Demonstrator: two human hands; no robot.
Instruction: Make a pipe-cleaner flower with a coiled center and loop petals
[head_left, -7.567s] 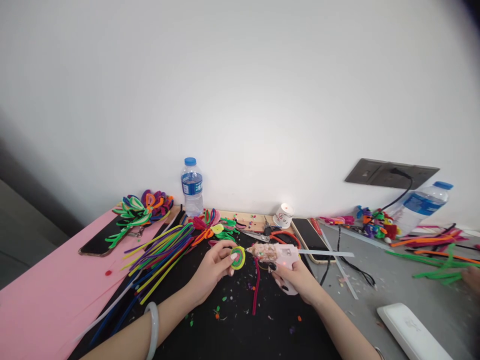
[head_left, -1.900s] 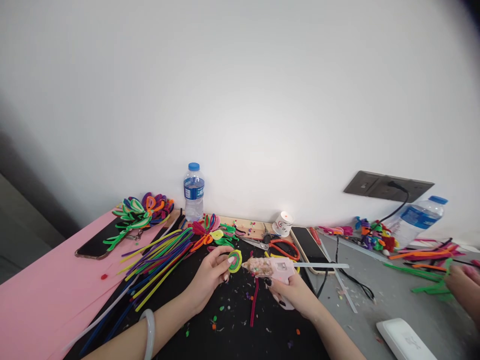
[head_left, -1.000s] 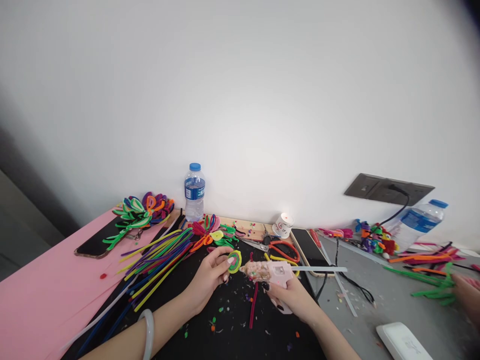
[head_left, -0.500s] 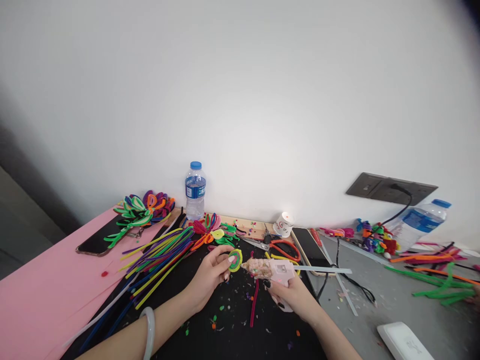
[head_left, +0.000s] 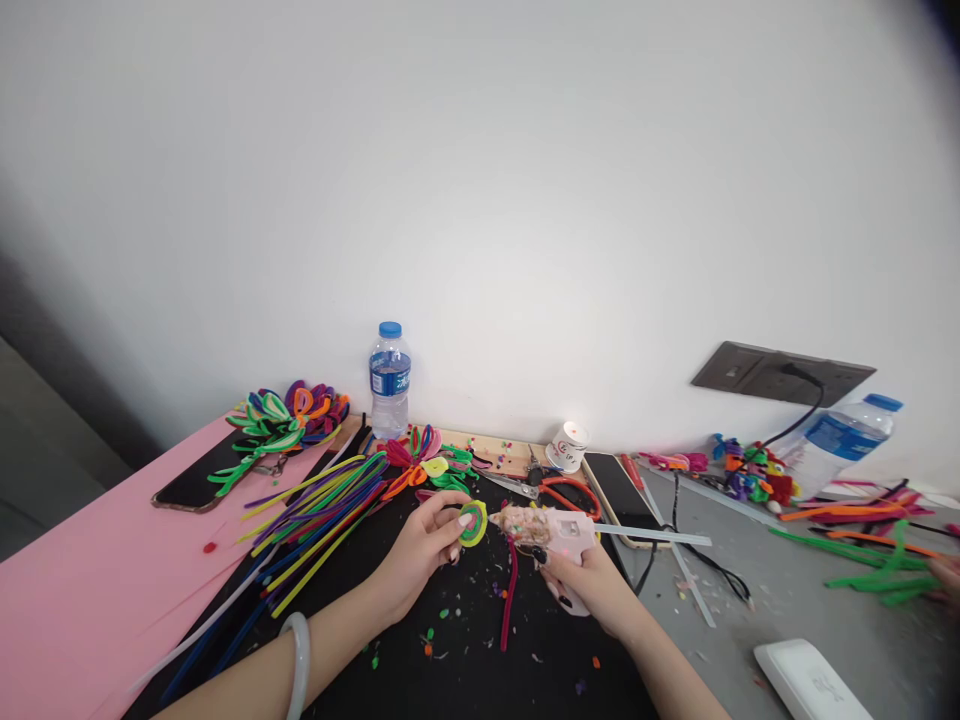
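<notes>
Between thumb and fingers, my left hand (head_left: 424,545) pinches a small coiled pipe-cleaner disc (head_left: 475,526), yellow-green at the rim with pink and green inside. My right hand (head_left: 574,580) is wrapped round the handle of a pale pink hot glue gun (head_left: 566,532), its nozzle pointing left at the disc with a small gap between. A clear glue stick (head_left: 645,535) juts from the gun's back. Below the nozzle lies a dark red pipe cleaner (head_left: 509,605) on the black mat (head_left: 450,670).
Left are loose pipe cleaners (head_left: 315,520), a pipe-cleaner bouquet (head_left: 289,420), a phone (head_left: 196,475) and a water bottle (head_left: 390,385). Behind the gun lie orange-handled scissors (head_left: 566,495), a paper cup (head_left: 568,447) and another phone (head_left: 622,495). A black cord (head_left: 720,575) crosses the right side.
My right hand has drawn the glue gun slightly right, widening the gap between nozzle and disc. My left hand keeps the disc in nearly the same place.
</notes>
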